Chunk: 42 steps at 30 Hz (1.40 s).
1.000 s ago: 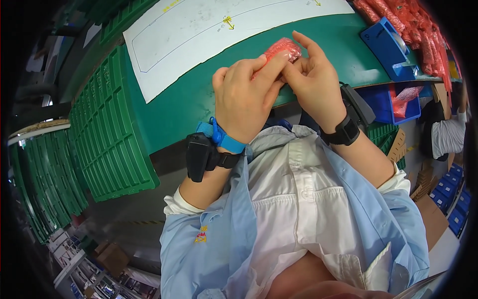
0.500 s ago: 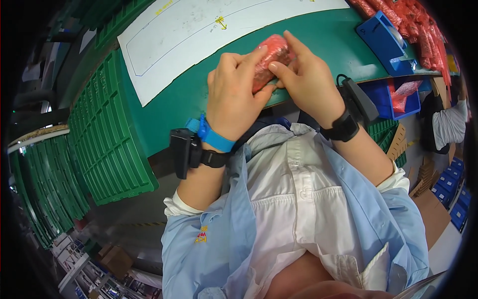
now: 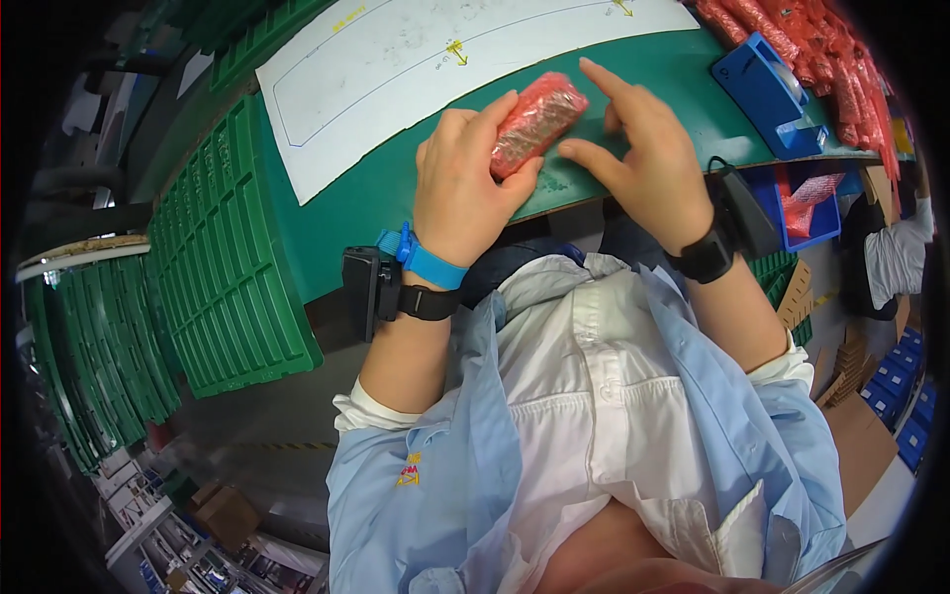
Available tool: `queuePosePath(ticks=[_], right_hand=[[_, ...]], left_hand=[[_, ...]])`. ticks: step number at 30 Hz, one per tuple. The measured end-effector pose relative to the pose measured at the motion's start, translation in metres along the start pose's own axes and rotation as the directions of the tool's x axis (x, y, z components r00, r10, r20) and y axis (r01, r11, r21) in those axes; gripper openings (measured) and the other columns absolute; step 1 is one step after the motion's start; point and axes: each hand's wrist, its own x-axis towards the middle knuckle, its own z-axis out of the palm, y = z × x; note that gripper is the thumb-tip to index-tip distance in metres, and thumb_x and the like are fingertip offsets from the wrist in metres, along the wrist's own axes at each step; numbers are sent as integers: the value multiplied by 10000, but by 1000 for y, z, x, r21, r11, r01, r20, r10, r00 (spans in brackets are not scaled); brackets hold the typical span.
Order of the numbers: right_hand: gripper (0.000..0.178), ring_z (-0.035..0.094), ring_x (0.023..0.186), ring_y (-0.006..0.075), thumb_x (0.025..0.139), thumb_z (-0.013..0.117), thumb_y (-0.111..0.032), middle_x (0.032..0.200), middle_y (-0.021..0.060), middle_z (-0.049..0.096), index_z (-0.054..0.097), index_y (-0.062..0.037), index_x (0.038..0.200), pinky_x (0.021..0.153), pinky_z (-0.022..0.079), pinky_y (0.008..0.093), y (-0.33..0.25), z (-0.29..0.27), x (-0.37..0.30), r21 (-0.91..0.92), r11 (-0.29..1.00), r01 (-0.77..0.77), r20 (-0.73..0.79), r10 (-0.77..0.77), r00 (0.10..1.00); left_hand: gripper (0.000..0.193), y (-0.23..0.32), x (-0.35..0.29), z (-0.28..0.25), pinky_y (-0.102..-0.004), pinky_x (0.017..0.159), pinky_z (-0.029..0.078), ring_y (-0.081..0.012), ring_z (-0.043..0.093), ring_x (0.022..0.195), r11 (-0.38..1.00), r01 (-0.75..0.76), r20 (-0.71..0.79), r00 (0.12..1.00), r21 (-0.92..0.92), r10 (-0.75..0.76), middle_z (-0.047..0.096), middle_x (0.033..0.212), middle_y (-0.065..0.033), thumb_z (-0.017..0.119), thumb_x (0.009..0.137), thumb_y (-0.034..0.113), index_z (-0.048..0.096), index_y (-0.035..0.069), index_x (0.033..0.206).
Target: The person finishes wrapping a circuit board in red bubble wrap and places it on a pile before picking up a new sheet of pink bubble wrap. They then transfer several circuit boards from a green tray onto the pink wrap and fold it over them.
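A small bundle in pink bubble wrap point(image 3: 539, 121) is gripped above the green tabletop by my left hand point(image 3: 463, 178), thumb on its near side and fingers on the far left side. What lies inside the wrap cannot be made out. Just right of the bundle is my right hand point(image 3: 648, 158), apart from it, with thumb and forefinger spread and nothing between them. Its other fingers are curled and partly hidden. The blue tape dispenser point(image 3: 760, 94) with a roll of clear tape stands farther right on the table.
Many pink-wrapped bundles point(image 3: 841, 84) are piled at the table's far right. A white marked sheet point(image 3: 396, 74) covers the far left part. Green slatted crates point(image 3: 223, 267) stand at the left. Below the right edge is a blue bin point(image 3: 813, 218) holding pink wrap. Another person point(image 3: 896, 257) is at far right.
My right hand has let go of the bundle and moved right, its fingers opening. My left hand still grips the bundle, which is now tilted further to the right.
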Motion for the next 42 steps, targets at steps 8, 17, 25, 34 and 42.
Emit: queuePosePath(ticks=[8,17,25,34,42], right_hand=[[501,550,944,257,689,714,-172,988,58,605,566,-74,1158,852,397,379,7,-7,23,19,922,387,229,-381,896],[458,547,937,251,661,721,-210,1000,66,599,604,-82,1085,830,405,356,2,-7,31,-102,953,286,369,-230,900],[400,554,988,288,590,750,-149,1001,68,579,614,-101,963,855,415,392,4,-25,14,-342,873,347,-151,-416,897],[420,568,965,280,633,749,-111,1009,69,581,582,-115,1019,800,463,389,38,-49,3,-446,694,566,-334,-715,614],[536,587,867,281,597,801,-142,943,91,584,561,-67,1071,778,471,364,59,-117,27,-463,863,200,-534,-452,714]], left_hand=[[488,3,-3,1,-380,797,431,-266,560,924,958,-282,45,959,52,279,564,1057,-72,671,680,54,548,98,1150],[487,8,-3,-3,-380,877,401,-276,525,1039,991,-137,59,989,11,136,547,1145,-78,660,698,39,531,97,1163],[430,11,-5,-6,-400,900,387,-292,509,1072,996,-53,-137,990,-73,43,535,1180,-99,650,751,85,526,80,1162],[256,11,-4,-5,-397,876,388,-295,531,1038,988,-99,78,993,122,90,584,1071,-89,641,774,152,607,71,1014],[203,14,-4,-8,-403,870,378,-288,531,1034,985,-100,79,993,137,90,591,1030,-76,648,763,149,629,80,953]])
